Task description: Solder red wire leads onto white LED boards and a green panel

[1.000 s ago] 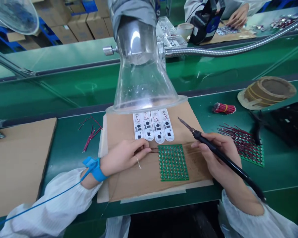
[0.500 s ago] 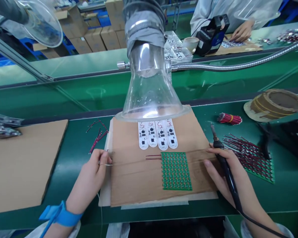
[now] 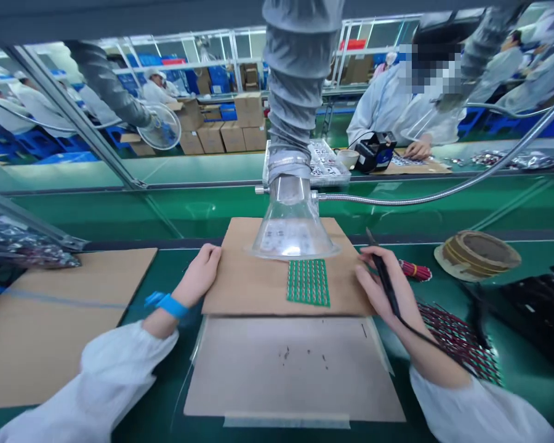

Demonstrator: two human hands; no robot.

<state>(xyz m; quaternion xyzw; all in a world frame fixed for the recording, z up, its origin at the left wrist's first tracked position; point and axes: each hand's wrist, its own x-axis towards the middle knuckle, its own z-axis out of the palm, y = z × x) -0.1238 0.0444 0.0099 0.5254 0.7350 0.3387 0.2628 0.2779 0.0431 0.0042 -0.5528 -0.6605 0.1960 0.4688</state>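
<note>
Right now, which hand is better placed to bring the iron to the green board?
Likely the right hand: it holds the iron and sits closer to the green board. The left hand is farther off, at the cardboard's left edge.

Cardboard sheet: mid-bench, between left hand and right hand.
Circuit panel: on the sheet, right of its middle.
Soldering iron: in the right hand.
Backing board: before the sheet.
Clear hood: over the sheet's far part.
Second cardboard: left.
Wire bundle: right, behind loose wires.
Round container: right of the bundle.
Parts tray: behind the partition.
</note>
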